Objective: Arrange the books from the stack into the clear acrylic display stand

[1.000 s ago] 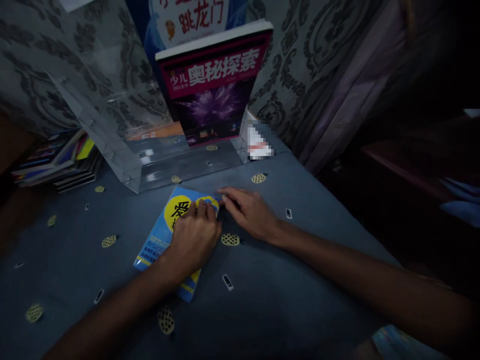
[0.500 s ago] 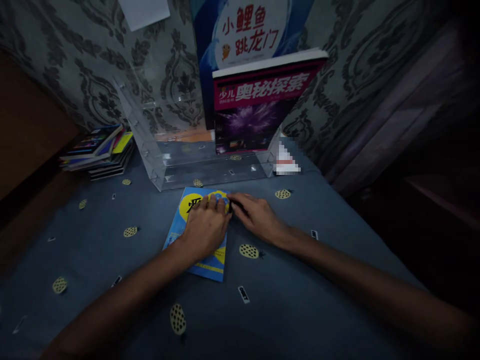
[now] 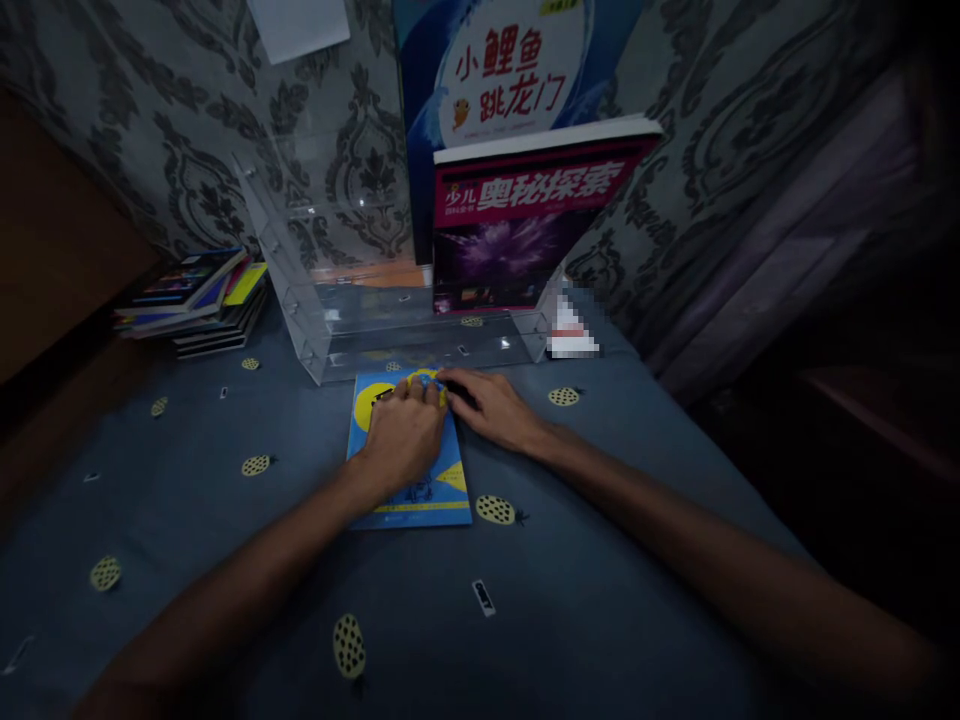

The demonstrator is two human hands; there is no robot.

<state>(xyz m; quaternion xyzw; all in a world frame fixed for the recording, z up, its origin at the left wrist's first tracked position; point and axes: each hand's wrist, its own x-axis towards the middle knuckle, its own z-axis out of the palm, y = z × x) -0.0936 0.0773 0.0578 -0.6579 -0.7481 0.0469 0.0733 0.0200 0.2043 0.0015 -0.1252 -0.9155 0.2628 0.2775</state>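
A thin blue and yellow book [image 3: 442, 510] lies flat on the bedspread, front cover up. My left hand [image 3: 405, 435] rests palm down on the cover, its fingers stretched toward the top edge; its thumb is hidden. At the book's upper right corner, my right hand [image 3: 495, 405] pinches the edge between thumb and fingers. Its fingertips almost meet those of my left hand. Just beyond the book stands a clear acrylic rack [image 3: 319, 345]. A purple and red book [image 3: 517, 240] leans in it, in front of a taller blue book [image 3: 510, 70].
To the left of the rack is a stack of books [image 3: 199, 300]. A white paper [image 3: 300, 25] shows against the patterned wall [image 3: 367, 170]. The bedspread [image 3: 600, 600] carries pineapple prints, and its right edge drops off into darkness near a pale curtain [image 3: 787, 230].
The blue and yellow book has turned, so its lower edge swung right and now lies nearly square to me. Both hands moved slightly left with it.
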